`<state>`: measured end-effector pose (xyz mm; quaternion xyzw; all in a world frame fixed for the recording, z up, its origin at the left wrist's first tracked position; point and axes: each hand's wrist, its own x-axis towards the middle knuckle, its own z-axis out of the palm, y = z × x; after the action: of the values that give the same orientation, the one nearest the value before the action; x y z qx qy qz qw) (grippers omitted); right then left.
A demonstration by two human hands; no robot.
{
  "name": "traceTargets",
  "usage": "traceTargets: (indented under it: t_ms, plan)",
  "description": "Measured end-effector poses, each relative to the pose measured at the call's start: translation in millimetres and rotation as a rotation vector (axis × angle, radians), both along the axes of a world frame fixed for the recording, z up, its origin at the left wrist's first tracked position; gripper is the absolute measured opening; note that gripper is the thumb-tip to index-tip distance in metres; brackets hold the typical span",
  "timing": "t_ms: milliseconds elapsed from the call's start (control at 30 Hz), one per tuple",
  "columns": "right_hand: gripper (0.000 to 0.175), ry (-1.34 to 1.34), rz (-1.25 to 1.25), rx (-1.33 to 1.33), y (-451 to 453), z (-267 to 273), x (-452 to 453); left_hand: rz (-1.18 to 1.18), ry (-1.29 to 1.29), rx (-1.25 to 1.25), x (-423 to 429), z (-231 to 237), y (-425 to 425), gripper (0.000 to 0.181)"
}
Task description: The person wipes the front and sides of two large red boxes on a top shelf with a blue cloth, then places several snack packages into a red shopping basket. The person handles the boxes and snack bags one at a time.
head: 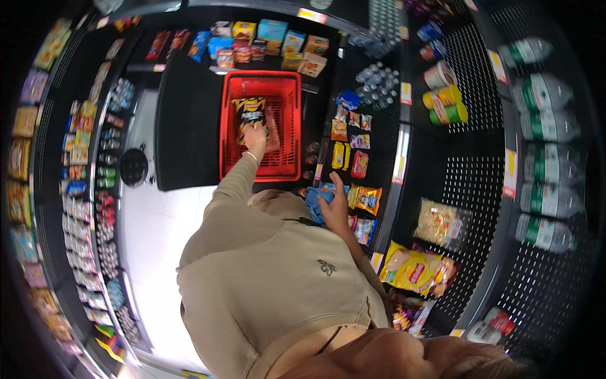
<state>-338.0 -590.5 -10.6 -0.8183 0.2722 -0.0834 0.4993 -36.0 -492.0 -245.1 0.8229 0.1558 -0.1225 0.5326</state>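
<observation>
My left hand is closed on the lower part of a black-and-gold snack bag, inside a red plastic shopping basket. Under and beside that bag lies a pinkish, see-through package. My right hand is at the edge of a snack shelf, its index finger stretched upward. The thumb overlaps a crumpled blue cloth-like thing; whether the hand grips it is not clear. Close by on the shelf are an orange-and-yellow snack bag and a white-and-blue packet.
A black panel adjoins the basket's left side. Shelves of packaged food curve along the left, with a round black stool on the pale floor. On the right, shelves bear a yellow chip bag, cans and large bottles.
</observation>
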Motion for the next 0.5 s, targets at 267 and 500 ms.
traceTargets:
  t_ms: [267,500]
  plan:
    - [0.083,-0.045,-0.466,-0.083,-19,-10,-27,-0.631,-0.225,-0.566,-68,68,-141,0.032]
    - [0.084,-0.117,-1.043,-0.510,-74,7,-105,-1.001,-0.166,-0.908,-126,177,-239,0.019]
